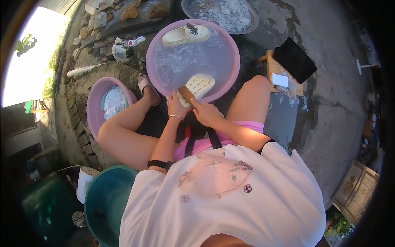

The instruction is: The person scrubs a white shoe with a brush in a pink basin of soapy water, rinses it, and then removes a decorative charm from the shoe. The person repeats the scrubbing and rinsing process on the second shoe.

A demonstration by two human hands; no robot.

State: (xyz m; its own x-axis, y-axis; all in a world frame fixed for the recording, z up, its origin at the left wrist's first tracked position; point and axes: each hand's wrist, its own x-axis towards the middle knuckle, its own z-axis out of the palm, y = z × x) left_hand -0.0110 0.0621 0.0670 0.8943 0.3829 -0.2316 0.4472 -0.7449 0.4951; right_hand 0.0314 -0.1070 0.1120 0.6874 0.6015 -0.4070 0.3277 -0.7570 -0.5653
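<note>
A pink plastic basin (236, 61) of cloudy, sudsy water stands before me. At its near rim, my left hand (177, 106) holds a cream clog (202, 83) by one end, its patterned face with several oval marks turned up. My right hand (205, 112) grips a wooden-backed brush (186, 94), which lies against the clog near my left fingers. Its bristles are hidden from view. A second cream clog (185, 35), with a dark ornament on top, floats or rests upright at the basin's far side.
Left of my leg, a smaller pink tub (92, 105) holds white cloth. A green tub (92, 213) stands behind it, beside a white bucket (85, 182). To the right, a wooden stool (273, 66) carries a black tablet-like panel (294, 60) and a white case (280, 80). Another sudsy basin (254, 23) lies beyond.
</note>
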